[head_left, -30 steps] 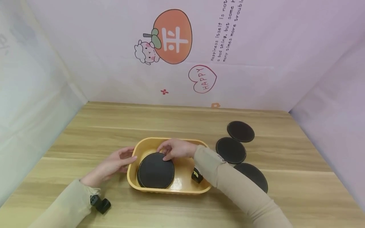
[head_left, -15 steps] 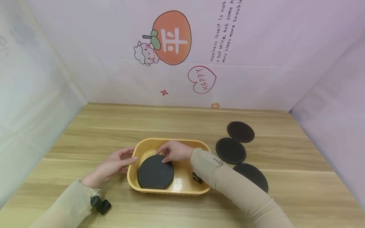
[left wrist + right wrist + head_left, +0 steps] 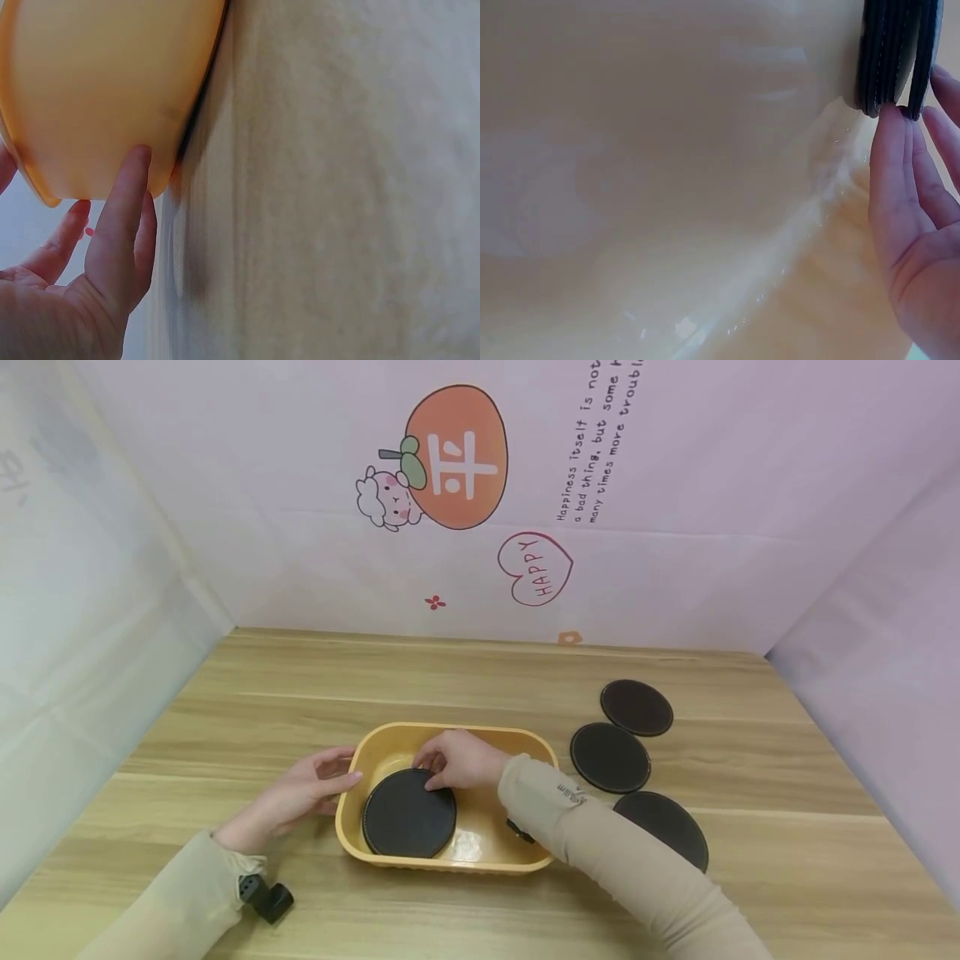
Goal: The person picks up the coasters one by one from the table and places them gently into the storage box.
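Yellow plastic basin (image 3: 480,810), rounded at the corners, set on a wood-grain tabletop (image 3: 360,918). Inside, toward the left end, a stack (image 3: 881,56) of round black discs; in the right wrist view, several dark stitched edges packed face to face, exact number not possible to tell. Top disc (image 3: 408,818) pinched near its far right edge by the right hand (image 3: 461,758), thumb on the upper face, fingertips reaching into a narrow gap between it and the rest. Left hand (image 3: 303,787) at the basin's left end, lightly gripping it: thumb over the rim, fingers spread and touching the outer wall.

Just beyond the basin's right end, three more black discs flat on the tabletop: far disc (image 3: 636,707) meeting the edge of the middle disc (image 3: 610,757); near disc (image 3: 671,831) close beside the middle one, partly covered by the right sleeve (image 3: 622,860). Beige cloth on both arms; small black device (image 3: 266,897) at the left cuff, another at the right cuff, mostly hidden. Behind, pale sheet (image 3: 300,568) printed with an orange fruit, a sheep-like figure, a heart marked HAPPY and sideways lettering.
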`<state>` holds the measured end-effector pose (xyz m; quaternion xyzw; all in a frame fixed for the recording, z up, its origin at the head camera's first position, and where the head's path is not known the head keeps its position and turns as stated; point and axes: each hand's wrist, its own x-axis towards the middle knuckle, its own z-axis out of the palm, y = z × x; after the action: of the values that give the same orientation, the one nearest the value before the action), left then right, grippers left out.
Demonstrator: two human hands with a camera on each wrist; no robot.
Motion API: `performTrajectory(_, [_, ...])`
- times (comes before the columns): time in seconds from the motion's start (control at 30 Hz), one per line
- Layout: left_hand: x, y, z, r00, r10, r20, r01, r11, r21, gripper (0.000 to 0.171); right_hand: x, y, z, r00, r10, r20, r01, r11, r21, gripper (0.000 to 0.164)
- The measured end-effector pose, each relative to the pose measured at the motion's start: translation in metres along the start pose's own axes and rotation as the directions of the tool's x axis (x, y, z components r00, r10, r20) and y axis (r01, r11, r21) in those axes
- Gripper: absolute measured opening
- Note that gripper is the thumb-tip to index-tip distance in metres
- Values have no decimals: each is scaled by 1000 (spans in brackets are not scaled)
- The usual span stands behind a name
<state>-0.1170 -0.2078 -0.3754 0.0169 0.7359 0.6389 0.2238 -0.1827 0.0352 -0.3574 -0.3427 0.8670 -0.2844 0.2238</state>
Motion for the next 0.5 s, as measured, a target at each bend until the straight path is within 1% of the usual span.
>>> performTrajectory(0.4, [-3,3,2,1000,-4,-13,4,1000,10,71,-4,-3,-1,1000,8,-13,-8,1000,16,26])
performTrajectory(0.5, [-3,4,2,1000,-4,-17,4,1000,12,71,-5,-5,-3,1000,10,-19,-10,999,35,26])
